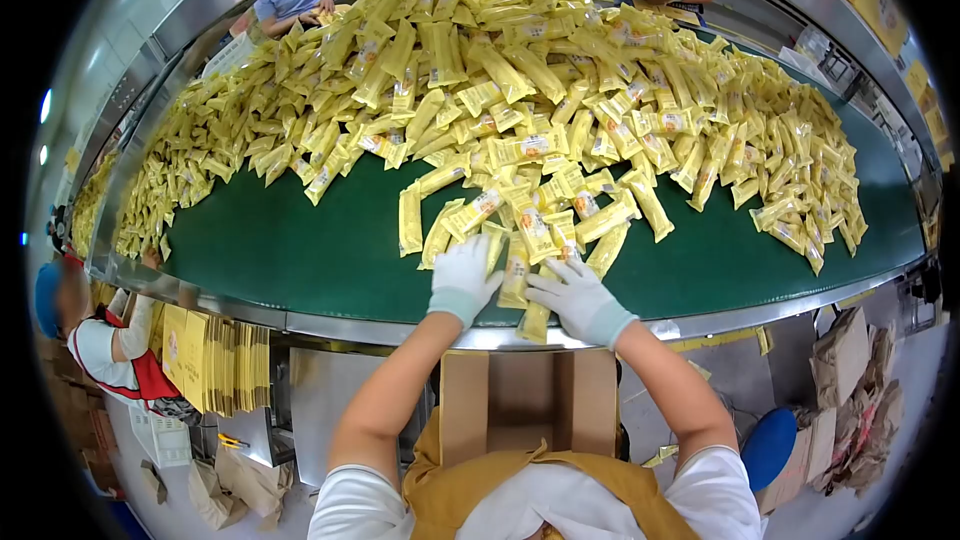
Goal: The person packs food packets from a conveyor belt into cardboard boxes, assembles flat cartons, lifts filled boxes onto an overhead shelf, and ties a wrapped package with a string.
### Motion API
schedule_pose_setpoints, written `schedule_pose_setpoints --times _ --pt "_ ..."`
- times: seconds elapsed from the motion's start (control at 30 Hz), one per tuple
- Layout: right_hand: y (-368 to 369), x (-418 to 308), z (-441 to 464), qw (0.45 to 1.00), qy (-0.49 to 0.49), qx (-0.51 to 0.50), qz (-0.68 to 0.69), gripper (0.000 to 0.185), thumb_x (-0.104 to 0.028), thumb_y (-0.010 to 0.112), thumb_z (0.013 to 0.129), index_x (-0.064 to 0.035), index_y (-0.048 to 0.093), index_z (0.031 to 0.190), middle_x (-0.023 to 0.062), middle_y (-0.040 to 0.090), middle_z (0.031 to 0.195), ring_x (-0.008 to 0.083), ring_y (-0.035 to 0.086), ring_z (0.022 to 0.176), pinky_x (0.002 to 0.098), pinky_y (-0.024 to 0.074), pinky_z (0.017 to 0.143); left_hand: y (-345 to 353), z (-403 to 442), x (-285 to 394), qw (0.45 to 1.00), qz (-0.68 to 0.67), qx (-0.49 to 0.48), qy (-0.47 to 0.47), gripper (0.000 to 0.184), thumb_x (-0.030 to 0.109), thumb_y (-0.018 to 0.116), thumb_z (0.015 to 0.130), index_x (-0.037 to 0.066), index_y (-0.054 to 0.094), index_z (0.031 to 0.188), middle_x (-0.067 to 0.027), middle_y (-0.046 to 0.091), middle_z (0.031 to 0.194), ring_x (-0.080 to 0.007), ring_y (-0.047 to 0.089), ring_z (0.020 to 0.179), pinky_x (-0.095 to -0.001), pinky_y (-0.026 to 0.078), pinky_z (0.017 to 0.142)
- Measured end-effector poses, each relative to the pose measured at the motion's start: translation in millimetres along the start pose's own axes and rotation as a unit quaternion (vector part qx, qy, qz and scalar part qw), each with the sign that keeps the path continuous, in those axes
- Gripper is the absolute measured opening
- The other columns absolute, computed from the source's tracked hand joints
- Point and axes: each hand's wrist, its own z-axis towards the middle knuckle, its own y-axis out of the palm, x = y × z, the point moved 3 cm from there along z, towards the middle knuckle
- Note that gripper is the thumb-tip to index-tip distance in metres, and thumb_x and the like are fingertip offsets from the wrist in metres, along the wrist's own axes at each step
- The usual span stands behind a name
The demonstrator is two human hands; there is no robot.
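Both my arms (388,390) stretch forward, gloved left hand (464,280) palm down, gloved right hand (580,302) angled inward with fingers spread.

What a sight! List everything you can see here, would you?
Packets: too many to count, yellow, heaped on the belt
Belt: one, green, across the middle
Open box: one, brown, below the belt's near edge
Flat cartons: one stack, yellow, left
Crate: one, white, lower left
Paper bags: several, brown, floor, both sides
Stool: one, blue, right
Co-workers: at least four, varied clothing, left and far side
Apron: one, mustard, bottom
Arms: two, white-sleeved, lower middle
Left hand: one, white-gloved, at the near packets
Right hand: one, white-gloved, at the near packets
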Motion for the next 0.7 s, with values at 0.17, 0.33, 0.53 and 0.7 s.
schedule_pose_setpoints --times 0.17,0.33,0.53,0.7 --pt "16.7 7.8 -6.3 0.998 0.004 -0.053 -0.023 0.049 -0.013 0.068 0.079 -0.0159 0.064 0.128 0.0060 0.060 0.128 0.0350 0.044 0.136 0.0551 0.0259 0.119 8.0 -0.9 -7.3 0.997 0.048 -0.046 0.035 0.071 0.035 0.070 0.086 0.005 0.045 0.146 -0.0114 0.061 0.115 -0.0297 0.059 0.105 -0.0440 0.048 0.089" --pt "-2.6 26.6 -46.8 0.998 0.040 -0.026 -0.032 0.044 -0.016 0.070 0.078 -0.0183 0.066 0.122 0.0037 0.060 0.123 0.0316 0.049 0.130 0.0561 0.0278 0.117 -1.8 -32.8 -36.1 0.998 -0.032 -0.046 -0.030 0.072 0.023 0.072 0.085 0.003 0.043 0.147 -0.0155 0.059 0.116 -0.0367 0.057 0.109 -0.0443 0.048 0.094" --pt "-50.4 45.7 -66.4 0.969 0.207 0.013 0.132 0.044 -0.024 0.083 0.074 -0.0115 0.066 0.113 0.0127 0.066 0.108 0.0335 0.062 0.106 0.0435 0.0455 0.100 -53.2 -29.7 -19.9 0.954 -0.246 -0.071 0.155 0.043 0.006 0.068 0.083 0.005 0.063 0.126 -0.0161 0.060 0.122 -0.0343 0.056 0.114 -0.0416 0.043 0.102" --pt "-47.5 66.1 -41.9 0.941 0.323 0.088 0.054 0.045 -0.024 0.085 0.074 -0.0052 0.063 0.109 0.0172 0.066 0.104 0.0377 0.063 0.101 0.0452 0.0514 0.089 -49.5 -2.1 27.3 0.905 -0.136 -0.124 0.384 0.041 0.003 0.063 0.082 0.013 0.066 0.121 -0.0069 0.061 0.131 -0.0268 0.054 0.125 -0.0401 0.039 0.109"
